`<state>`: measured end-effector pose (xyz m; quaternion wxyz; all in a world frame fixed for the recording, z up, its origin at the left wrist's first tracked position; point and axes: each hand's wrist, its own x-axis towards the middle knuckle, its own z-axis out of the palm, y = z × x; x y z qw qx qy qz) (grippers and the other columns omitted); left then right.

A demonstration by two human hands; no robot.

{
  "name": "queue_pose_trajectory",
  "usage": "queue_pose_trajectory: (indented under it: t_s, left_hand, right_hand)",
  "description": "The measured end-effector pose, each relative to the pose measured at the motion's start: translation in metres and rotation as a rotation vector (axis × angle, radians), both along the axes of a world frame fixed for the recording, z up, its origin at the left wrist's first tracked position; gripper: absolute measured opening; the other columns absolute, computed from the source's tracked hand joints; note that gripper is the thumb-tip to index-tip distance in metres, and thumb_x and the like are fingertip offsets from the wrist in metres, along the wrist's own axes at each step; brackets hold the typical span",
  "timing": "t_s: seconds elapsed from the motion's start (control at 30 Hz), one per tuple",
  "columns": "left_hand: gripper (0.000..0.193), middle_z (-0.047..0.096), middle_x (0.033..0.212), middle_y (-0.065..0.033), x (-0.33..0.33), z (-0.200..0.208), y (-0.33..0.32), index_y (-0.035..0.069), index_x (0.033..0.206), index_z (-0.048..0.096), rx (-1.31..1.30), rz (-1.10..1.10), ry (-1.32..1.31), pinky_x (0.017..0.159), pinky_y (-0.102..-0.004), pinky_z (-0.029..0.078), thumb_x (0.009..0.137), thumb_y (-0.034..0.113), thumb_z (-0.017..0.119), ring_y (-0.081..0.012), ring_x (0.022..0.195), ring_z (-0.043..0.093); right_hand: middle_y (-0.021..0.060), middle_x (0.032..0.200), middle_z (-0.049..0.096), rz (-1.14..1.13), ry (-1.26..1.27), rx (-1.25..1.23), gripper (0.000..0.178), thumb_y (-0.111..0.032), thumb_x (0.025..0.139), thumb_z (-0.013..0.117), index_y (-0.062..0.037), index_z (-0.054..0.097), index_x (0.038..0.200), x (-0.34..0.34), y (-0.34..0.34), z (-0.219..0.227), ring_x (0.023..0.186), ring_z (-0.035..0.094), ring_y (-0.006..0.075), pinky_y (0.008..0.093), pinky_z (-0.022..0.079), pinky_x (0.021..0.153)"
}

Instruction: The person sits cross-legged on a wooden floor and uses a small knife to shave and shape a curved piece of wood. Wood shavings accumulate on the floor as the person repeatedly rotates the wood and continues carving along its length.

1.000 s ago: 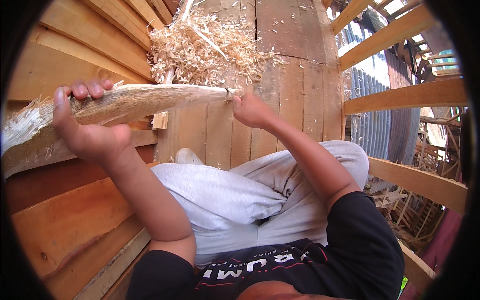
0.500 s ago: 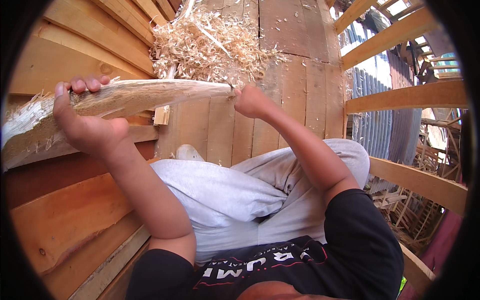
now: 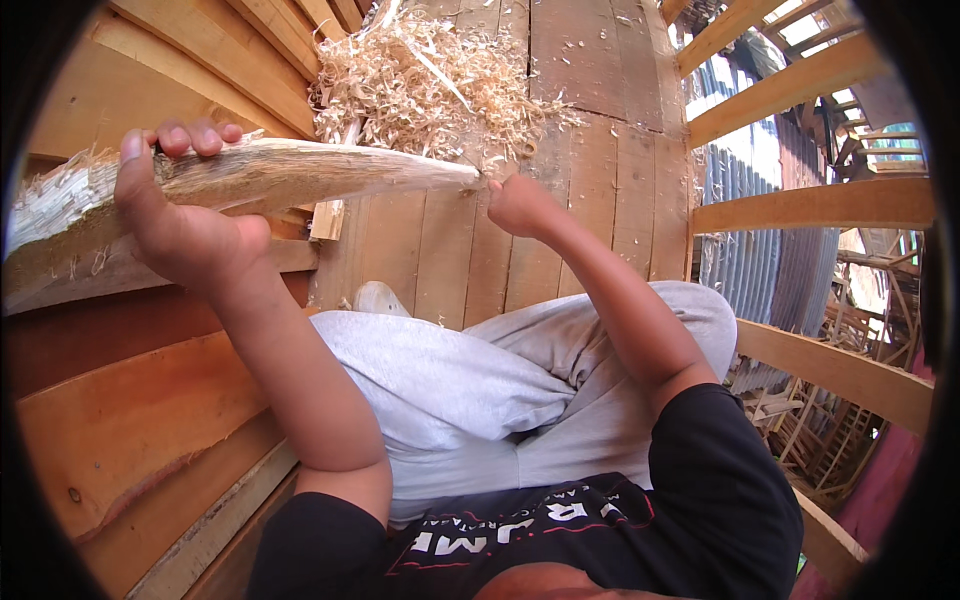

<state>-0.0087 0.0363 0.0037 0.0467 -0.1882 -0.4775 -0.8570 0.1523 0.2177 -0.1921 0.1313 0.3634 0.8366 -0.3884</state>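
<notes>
You sit on a plank floor [image 3: 590,170] strewn with wood shavings [image 3: 430,85], your left hand [image 3: 185,225] wrapped tight around a long tapered wooden stake [image 3: 290,175] whose splintered butt runs off toward the left rim, while your right hand [image 3: 520,205] is fisted at its pointed tip, whatever it grips hidden.

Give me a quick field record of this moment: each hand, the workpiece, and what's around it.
left hand: gripping the thick, splintered end of the wooden piece
right hand: closed, at the piece's tapered tip; any tool in it is hidden
wooden piece: pale, long, held about level
shavings pile: on the plank floor, beyond the tip
seat: grey-trousered legs, stacked boards at left
</notes>
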Motion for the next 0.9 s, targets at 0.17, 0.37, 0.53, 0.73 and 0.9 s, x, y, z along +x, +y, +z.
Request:
queue_pose_trajectory:
  t_s: [0.17,0.37,0.53,0.73,0.9]
  left_hand:
    - [0.02,0.049,0.072,-0.0041,-0.002,-0.001,-0.003,0.006,0.081,0.05,0.033,-0.014,-0.008,0.069,-0.0389,0.047,0.084,0.023,0.06,-0.0177,0.065,0.048]
    - [0.016,0.045,0.075,-0.003,0.008,0.007,0.008,0.009,0.084,0.048,-0.026,0.1,-0.075,0.077,-0.0406,0.044,0.086,0.022,0.056,-0.0173,0.071,0.046]
    - [0.017,0.047,0.074,-0.0043,0.004,0.002,0.002,0.006,0.082,0.05,-0.003,0.065,-0.04,0.074,-0.0398,0.046,0.085,0.021,0.058,-0.018,0.069,0.048]
    - [0.017,0.046,0.075,-0.0035,0.003,0.002,0.002,0.007,0.082,0.049,-0.008,0.07,-0.059,0.077,-0.0404,0.045,0.086,0.022,0.056,-0.018,0.071,0.047]
    - [0.019,0.05,0.07,-0.0057,0.005,0.004,0.004,0.004,0.079,0.052,0.032,0.099,-0.041,0.067,-0.0386,0.048,0.082,0.019,0.063,-0.0194,0.064,0.051]
  right_hand:
    - [0.0389,0.089,0.06,0.01,-0.066,0.01,0.054,-0.032,0.097,0.04,0.0171,0.06,0.089,0.037,-0.004,-0.012,0.086,0.061,0.0513,0.0517,0.048,0.081]
    - [0.0385,0.092,0.061,-0.035,-0.045,-0.02,0.054,-0.031,0.098,0.039,0.0181,0.059,0.091,0.001,0.001,0.007,0.089,0.061,0.0503,0.0516,0.048,0.083]
    - [0.0387,0.095,0.06,0.106,-0.106,0.053,0.053,-0.031,0.098,0.04,0.0184,0.059,0.093,0.027,-0.009,0.011,0.09,0.061,0.0509,0.0518,0.05,0.078]
    - [0.0381,0.094,0.061,0.015,-0.088,-0.023,0.051,-0.03,0.097,0.041,0.0186,0.058,0.093,0.007,0.003,-0.006,0.09,0.061,0.0508,0.0519,0.05,0.075]
    - [0.0366,0.104,0.06,-0.034,-0.137,-0.042,0.043,-0.025,0.092,0.045,0.014,0.061,0.097,0.009,-0.003,0.008,0.102,0.058,0.0475,0.049,0.048,0.087]
